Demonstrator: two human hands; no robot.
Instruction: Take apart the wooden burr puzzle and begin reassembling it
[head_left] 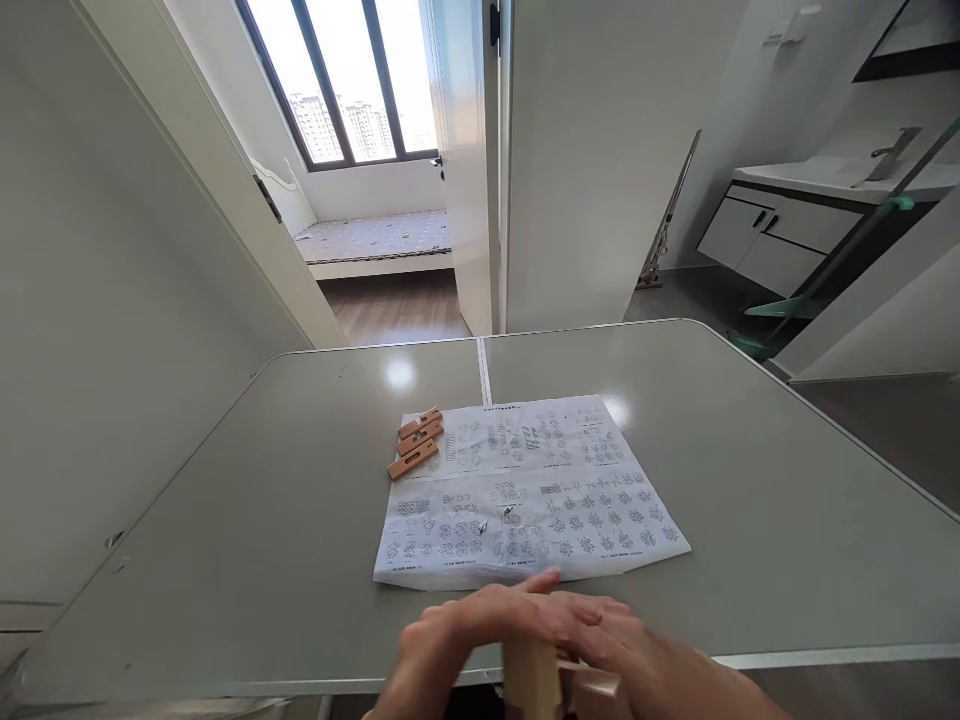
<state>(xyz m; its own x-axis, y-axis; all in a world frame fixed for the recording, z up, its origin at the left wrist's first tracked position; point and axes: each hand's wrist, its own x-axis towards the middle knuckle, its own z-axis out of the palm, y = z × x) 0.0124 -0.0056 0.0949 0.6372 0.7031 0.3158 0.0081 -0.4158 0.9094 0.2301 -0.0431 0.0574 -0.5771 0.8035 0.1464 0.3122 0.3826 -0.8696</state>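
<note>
At the near edge of the table my left hand and my right hand come together, closed over a cluster of wooden puzzle pieces. A pale wooden block juts down below my palms, and a browner block end shows beside it. My fingers cover the top of the cluster, so how the blocks fit together is hidden. Just beyond lies a creased white instruction sheet printed with small diagrams. On its far left corner rest several notched wooden pieces, side by side and apart from my hands.
The grey table has a seam at its far side and a pale rim. Tiny dark-and-white scraps lie on the sheet. Beyond are a doorway with a bed, a white wall, and a washbasin cabinet at right.
</note>
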